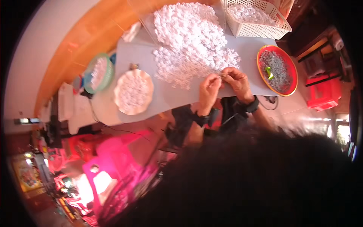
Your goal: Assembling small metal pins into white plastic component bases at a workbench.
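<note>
My left hand (209,92) and my right hand (238,82) meet at the near edge of the grey table (170,100). Both are closed in a pinch, fingertips almost touching; whatever lies between them is too small to make out. Just beyond my fingers spreads a large heap of small white plastic pieces (189,34), with its thin near edge close to my left hand. Right of my right hand, a red oval tray (293,77) with a yellow rim holds many small grey, metallic-looking pieces (278,62). A bright lime-green item (269,73) lies on top of them.
A white perforated basket (257,30) with clear or whitish pieces stands at the back right. To the left are a pale scalloped dish (118,99) and a green bowl (109,75), both with white pieces. A red stool (323,94) stands right, a pink plastic chair (113,157) lower left.
</note>
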